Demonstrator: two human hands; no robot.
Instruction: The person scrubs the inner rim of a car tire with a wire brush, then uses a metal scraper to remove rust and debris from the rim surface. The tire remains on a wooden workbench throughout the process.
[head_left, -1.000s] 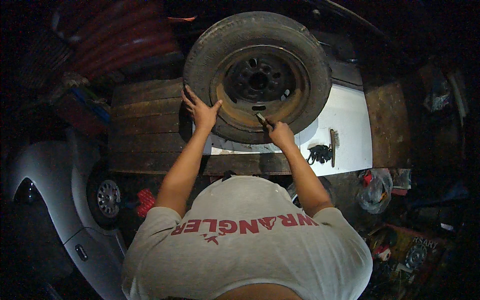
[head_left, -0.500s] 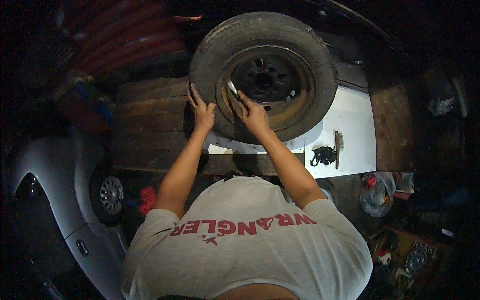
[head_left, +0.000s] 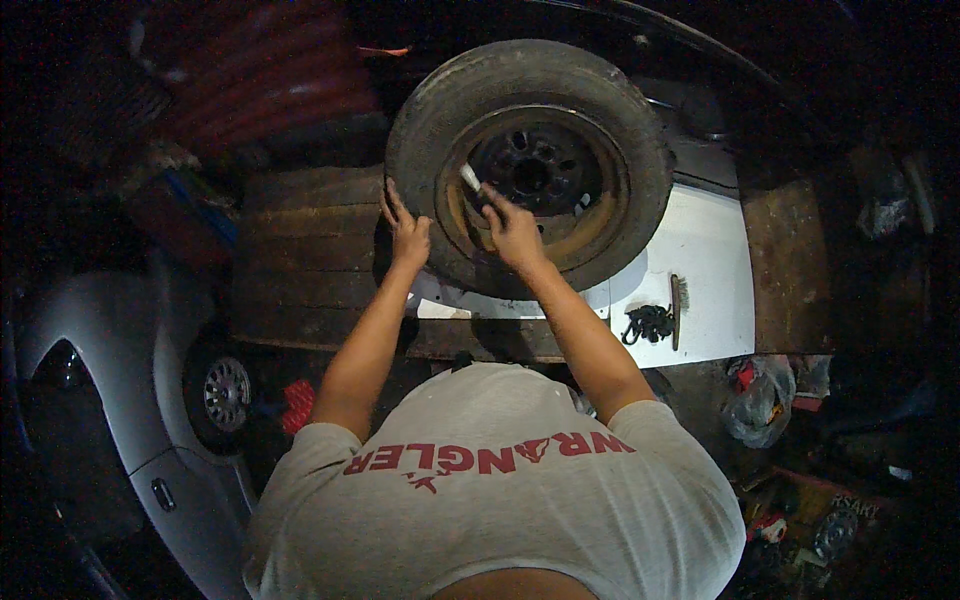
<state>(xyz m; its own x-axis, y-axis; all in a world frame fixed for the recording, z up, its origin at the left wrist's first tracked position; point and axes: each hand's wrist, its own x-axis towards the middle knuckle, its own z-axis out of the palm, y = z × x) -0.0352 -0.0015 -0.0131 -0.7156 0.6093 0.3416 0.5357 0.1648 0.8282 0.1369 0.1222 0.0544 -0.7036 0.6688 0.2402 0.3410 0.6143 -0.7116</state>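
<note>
A wheel, its worn dark tyre around a steel rim, lies face up ahead of me. The rim is black in the middle and rusty brown around the outside. My left hand rests against the tyre's near left side, fingers stretched apart. In my right hand is a slim hand tool with a pale tip and a dark handle. Its tip is over the left part of the rim. My fingers cover most of the handle, and its exact kind is unclear.
A white board lies under the wheel on a wooden plank top. On it are a wire brush and a tangled black item. A grey car stands at left. A plastic bag is at lower right.
The wheel and board sit slightly lower in the picture. My right hand and the tool have shifted a little rightward along with the view; the left hand stays at the tyre.
</note>
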